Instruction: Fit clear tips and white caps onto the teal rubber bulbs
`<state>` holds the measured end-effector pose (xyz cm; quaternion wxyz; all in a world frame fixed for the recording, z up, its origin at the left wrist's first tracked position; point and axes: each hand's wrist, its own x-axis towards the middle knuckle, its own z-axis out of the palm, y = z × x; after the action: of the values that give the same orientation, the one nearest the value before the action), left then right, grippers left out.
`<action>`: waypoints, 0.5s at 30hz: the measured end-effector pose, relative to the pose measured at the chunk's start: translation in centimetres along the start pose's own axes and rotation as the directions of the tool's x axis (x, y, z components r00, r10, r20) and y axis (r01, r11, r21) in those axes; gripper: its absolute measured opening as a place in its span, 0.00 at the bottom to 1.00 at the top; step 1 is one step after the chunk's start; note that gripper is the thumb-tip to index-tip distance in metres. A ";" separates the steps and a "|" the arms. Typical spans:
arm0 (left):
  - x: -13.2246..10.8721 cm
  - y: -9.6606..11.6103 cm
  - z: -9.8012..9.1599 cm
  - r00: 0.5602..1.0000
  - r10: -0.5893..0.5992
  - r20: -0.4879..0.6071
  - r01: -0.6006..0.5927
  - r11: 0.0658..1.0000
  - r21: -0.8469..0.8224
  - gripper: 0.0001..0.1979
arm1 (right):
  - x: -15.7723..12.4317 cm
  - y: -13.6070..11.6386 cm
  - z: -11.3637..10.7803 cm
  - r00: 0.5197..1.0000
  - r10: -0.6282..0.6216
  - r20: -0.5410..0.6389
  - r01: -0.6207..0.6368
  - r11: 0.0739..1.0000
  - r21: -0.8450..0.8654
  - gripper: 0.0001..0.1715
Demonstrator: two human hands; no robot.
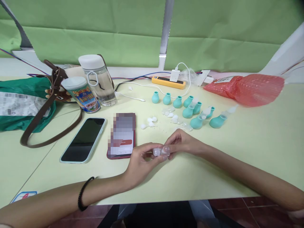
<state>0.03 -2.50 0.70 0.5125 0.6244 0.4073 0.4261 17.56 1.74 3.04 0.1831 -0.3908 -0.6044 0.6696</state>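
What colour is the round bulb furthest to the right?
The bulb is turquoise, as the head view shows.

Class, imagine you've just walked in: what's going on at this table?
A person's left hand and right hand hold a small clear item between them over the table. Beyond are teal bulbs, some with clear tips at their necks, others open-mouthed. Loose white pieces lie nearby, with two phones to the left.

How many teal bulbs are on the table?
9: four teal bulbs along the back, three nearer with translucent tips, and two partly hidden behind those.
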 end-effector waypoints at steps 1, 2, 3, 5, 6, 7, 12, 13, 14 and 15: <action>0.0 0.1 0.0 1.000 -0.011 -0.013 0.011 1.000 0.010 0.09 | -0.2 -0.6 -0.3 0.998 -0.032 -0.056 0.026 0.994 -0.102 0.15; 0.1 0.1 0.0 0.999 -0.023 -0.029 0.023 0.999 0.024 0.09 | -0.5 -1.2 -0.6 0.985 -0.091 -0.146 0.058 0.975 -0.215 0.15; 0.1 0.1 0.1 0.999 -0.032 -0.042 0.034 0.999 0.038 0.09 | -0.8 -1.9 -1.1 0.946 -0.185 -0.267 0.088 0.937 -0.338 0.15; 0.1 0.1 0.1 0.998 -0.044 -0.046 0.047 0.997 0.060 0.08 | -1.6 -3.2 -2.4 0.735 -0.471 -0.488 0.115 0.796 -0.595 0.14; 0.1 0.0 0.1 0.998 -0.046 -0.038 0.048 0.997 0.065 0.08 | -2.1 -3.8 -3.3 0.601 -0.608 -0.519 0.112 0.707 -0.699 0.13; 0.1 -0.1 0.1 0.999 -0.044 -0.029 0.046 0.997 0.069 0.08 | -2.6 -4.4 -4.4 0.492 -0.706 -0.510 0.094 0.625 -0.775 0.12; 0.2 -0.4 0.1 0.999 -0.043 -0.025 0.045 0.997 0.055 0.09 | -5.1 -6.4 -11.5 0.429 -0.780 -0.456 -0.335 0.332 -0.882 0.14; 0.2 -0.4 0.1 0.998 -0.052 -0.027 0.053 0.998 0.045 0.10 | -5.4 -6.4 -13.0 0.545 -0.663 -0.513 -0.463 0.272 -0.844 0.16; 0.3 -0.4 0.1 0.998 -0.062 -0.026 0.063 0.997 0.036 0.11 | -5.6 -6.2 -14.4 0.605 -0.530 -0.594 -0.579 0.218 -0.785 0.22; 0.3 -0.5 0.1 0.997 -0.070 -0.023 0.071 0.997 0.027 0.11 | -5.6 -5.9 -15.5 0.639 -0.399 -0.658 -0.643 0.194 -0.741 0.27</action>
<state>0.18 -2.20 0.26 0.5138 0.6121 0.4406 0.4088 31.30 9.26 10.89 0.0621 -0.7040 -0.7021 -0.0877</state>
